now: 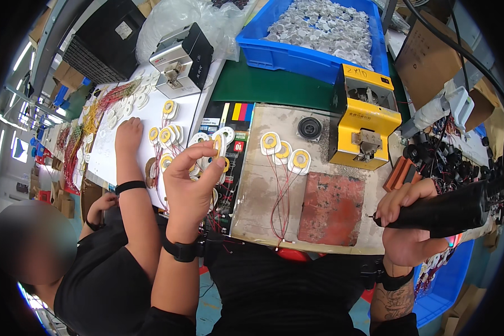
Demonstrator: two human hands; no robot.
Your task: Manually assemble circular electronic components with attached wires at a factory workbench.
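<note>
Head: left fingers point(196, 153) pinch a white part point(222, 144), right fingers point(407, 194) grip a black tool point(459, 209).

Black tool point(451, 211); right fingers point(402, 197) around it

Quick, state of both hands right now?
Left hand: closed, pinching a white-and-yellow round part between thumb and fingertips.
Right hand: closed around a black cylindrical tool.

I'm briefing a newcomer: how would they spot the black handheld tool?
Find the yellow machine, then look below and right of it to the person's right hand. It grips the black tool, whose thin tip points left. Unlike the small black parts heaped behind it, this is one long, thick barrel.
</note>
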